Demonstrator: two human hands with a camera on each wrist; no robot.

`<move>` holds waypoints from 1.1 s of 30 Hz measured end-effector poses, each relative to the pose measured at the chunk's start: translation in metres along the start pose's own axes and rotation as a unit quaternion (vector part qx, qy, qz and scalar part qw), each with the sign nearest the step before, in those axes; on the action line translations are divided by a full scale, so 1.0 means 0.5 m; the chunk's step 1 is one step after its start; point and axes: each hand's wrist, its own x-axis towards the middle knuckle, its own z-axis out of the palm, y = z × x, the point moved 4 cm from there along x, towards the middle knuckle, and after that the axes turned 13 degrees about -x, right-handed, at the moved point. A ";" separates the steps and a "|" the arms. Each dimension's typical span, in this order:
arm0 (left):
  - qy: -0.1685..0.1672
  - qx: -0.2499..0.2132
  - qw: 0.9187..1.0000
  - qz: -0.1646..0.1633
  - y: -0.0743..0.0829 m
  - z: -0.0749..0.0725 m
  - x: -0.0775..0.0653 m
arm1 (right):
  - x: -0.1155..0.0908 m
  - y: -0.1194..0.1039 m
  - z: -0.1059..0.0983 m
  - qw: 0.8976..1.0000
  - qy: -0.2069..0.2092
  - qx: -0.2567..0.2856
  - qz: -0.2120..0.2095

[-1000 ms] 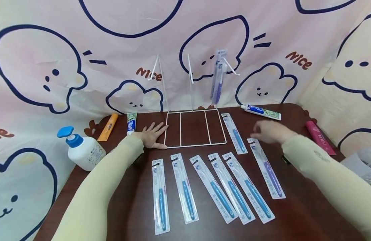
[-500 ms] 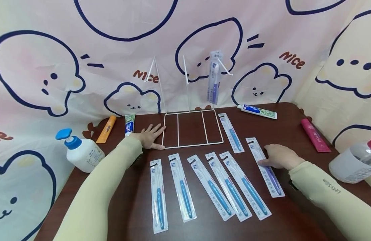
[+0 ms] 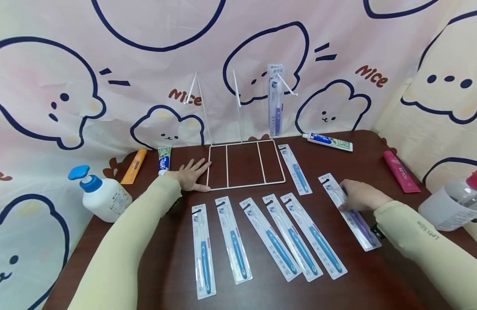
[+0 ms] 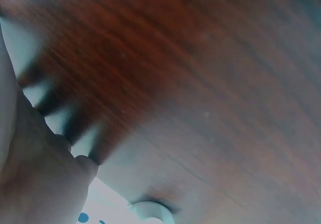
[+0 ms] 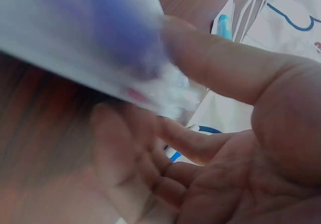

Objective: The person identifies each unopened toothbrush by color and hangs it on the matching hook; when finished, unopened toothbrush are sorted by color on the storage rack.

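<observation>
At the right of the head view my right hand (image 3: 360, 196) pinches a packaged purple toothbrush (image 3: 364, 230) between thumb and fingers. In the right wrist view the toothbrush pack (image 5: 90, 38) is blurred, the thumb (image 5: 215, 58) on one side and the fingers curled under the other. My left hand (image 3: 190, 175) lies spread on the table, fingertips at the left side of a white wire rack (image 3: 246, 186). The left wrist view shows that hand (image 4: 45, 169) at its lower left edge. From the rack's right hook hangs another packaged purple toothbrush (image 3: 276, 103); its other hooks are bare.
Several packaged blue toothbrushes lie in front of the rack, including one (image 3: 205, 258) at left, and another (image 3: 296, 170) beside it. Toothpaste tubes (image 3: 329, 142), an orange tube (image 3: 134, 165), a pink tube (image 3: 401, 170), a pump bottle (image 3: 106, 198) and a red-capped bottle (image 3: 449, 204) stand or lie around.
My right hand came down onto the purple toothbrush pack and took hold of it; the pack's lower end has swung right. The left hand stays at the rack.
</observation>
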 end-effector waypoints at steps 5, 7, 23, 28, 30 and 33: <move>-0.002 0.010 1.000 -0.007 -0.011 0.003 0.004 | -0.004 0.007 -0.012 1.000 0.011 0.006 -0.007; -0.002 0.008 1.000 -0.007 -0.012 0.001 0.003 | -0.009 0.005 -0.025 0.999 0.028 0.012 -0.007; -0.003 0.012 1.000 -0.013 -0.007 -0.008 -0.008 | -0.041 -0.160 -0.256 0.950 0.236 0.169 -0.113; -0.007 0.004 1.000 -0.010 -0.005 -0.003 -0.006 | -0.014 -0.204 -0.286 0.949 0.226 0.181 -0.124; -0.009 0.003 1.000 -0.011 -0.005 -0.002 -0.004 | -0.003 -0.210 -0.288 0.949 0.222 0.183 -0.125; -0.007 0.006 1.000 -0.010 -0.005 -0.002 0.001 | 0.013 -0.210 -0.287 0.949 0.219 0.190 -0.125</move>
